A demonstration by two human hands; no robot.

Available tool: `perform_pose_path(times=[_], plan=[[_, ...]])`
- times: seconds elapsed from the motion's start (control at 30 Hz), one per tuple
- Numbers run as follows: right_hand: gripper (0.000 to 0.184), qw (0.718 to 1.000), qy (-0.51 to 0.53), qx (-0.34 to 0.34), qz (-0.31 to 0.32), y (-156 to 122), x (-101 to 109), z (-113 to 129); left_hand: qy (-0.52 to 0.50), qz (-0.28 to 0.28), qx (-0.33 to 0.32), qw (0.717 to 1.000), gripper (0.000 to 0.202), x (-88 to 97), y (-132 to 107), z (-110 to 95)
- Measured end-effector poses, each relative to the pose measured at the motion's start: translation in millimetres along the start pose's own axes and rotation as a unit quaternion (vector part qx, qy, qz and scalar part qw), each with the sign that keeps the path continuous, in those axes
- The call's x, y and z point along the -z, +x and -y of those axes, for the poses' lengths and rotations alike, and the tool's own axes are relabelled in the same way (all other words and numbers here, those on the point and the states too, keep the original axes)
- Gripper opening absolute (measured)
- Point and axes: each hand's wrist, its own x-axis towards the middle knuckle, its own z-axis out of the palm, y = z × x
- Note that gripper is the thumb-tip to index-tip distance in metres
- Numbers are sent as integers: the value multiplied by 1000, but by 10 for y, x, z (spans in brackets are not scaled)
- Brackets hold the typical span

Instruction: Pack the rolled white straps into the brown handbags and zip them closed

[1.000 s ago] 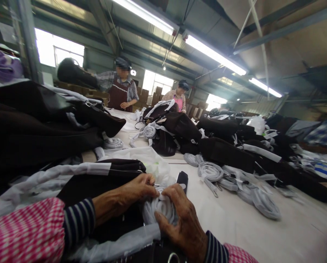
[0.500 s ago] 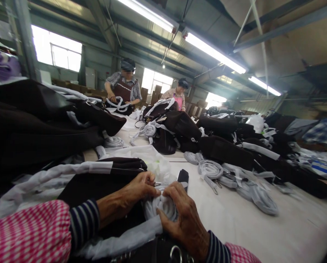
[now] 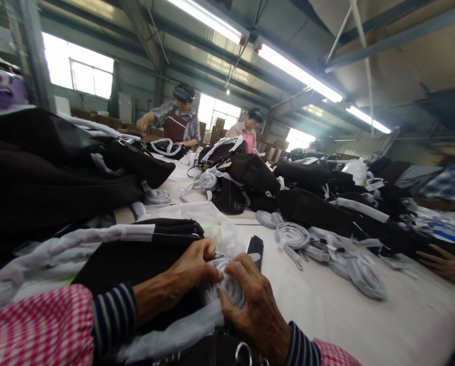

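Note:
Both my hands work on a coiled strap wrapped in white tissue [image 3: 227, 287], which lies on a dark brown bag [image 3: 136, 259] at the near edge of the table. My left hand [image 3: 191, 267] is closed on the coil's left side, with a small metal clip showing by its fingers. My right hand [image 3: 256, 305] curls over the coil's right side, fingers bent around it. A black strap end [image 3: 255, 246] sticks up just beyond the coil. A metal ring [image 3: 242, 352] on the bag shows below my right wrist.
Dark bags are piled at the left [image 3: 52, 173] and across the middle and right [image 3: 311, 203] of the long white table [image 3: 326, 310]. Several wrapped straps [image 3: 292, 236] lie loose. Two people [image 3: 180, 119] work at the far end. Another person's hand [image 3: 444, 264] rests at the right.
My hands have stayed on the coil, shifting their fingers slightly. The far person set a dark bag down and bent over it. Another person's hand came into view at the right.

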Motion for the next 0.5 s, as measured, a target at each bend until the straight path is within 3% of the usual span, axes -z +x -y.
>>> perform_pose_path(times=[0.23,0.37,0.5], plan=[[18,999,-30,23,-11,-9,-49,-9,61,-16,-87,994,39,-63,-42,-5],[22,999,-16,30,-17,-43,-29,-19,54,-15,-79,995,36,-82,-59,-52],[20,999,39,6,20,-54,92,-69,56,-11,-65,996,38,-65,-34,-45]])
